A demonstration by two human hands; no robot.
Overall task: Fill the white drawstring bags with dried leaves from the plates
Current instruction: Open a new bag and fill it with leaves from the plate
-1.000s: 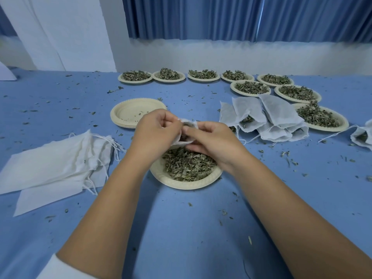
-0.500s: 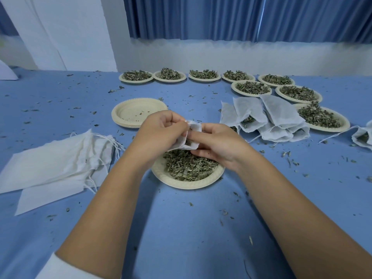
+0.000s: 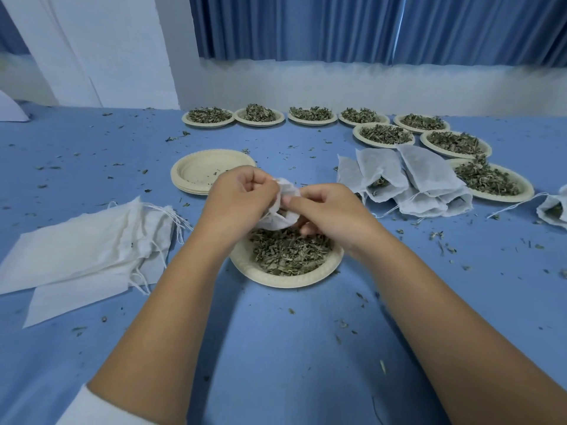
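**A:** Drawstring bag (image 3: 287, 191), the one being worked: where is it?

**B:** Just above the nearest plate (image 3: 277, 280) of dried leaves (image 3: 288, 253), held between both hands. The left grip (image 3: 242, 199) has its fingers curled and pinches the cloth at one side of the mouth. The right grip (image 3: 329, 211) pinches the other side.

**A:** How will it handle?

**B:** I'd judge it thin, limp and almost weightless. It crumples and won't stand open by itself. It is best taken at the hem of the mouth, one side in each hand, so the opening is spread. The leaves look light and crumbly and likely to scatter, as the flecks on the blue surface (image 3: 276, 348) suggest.

**A:** How full is it?

**B:** I cannot tell; the fingers hide the inside.

**A:** And farther out?

**B:** On the left is a flat stack of empty bags (image 3: 82, 256), strings trailing. Beyond the hands is a stack of empty plates (image 3: 199, 173). On the right, filled bags (image 3: 426, 176) lie in a heap, touching a plate. Farthest away, full plates (image 3: 207, 124) stand in a row near the wall.
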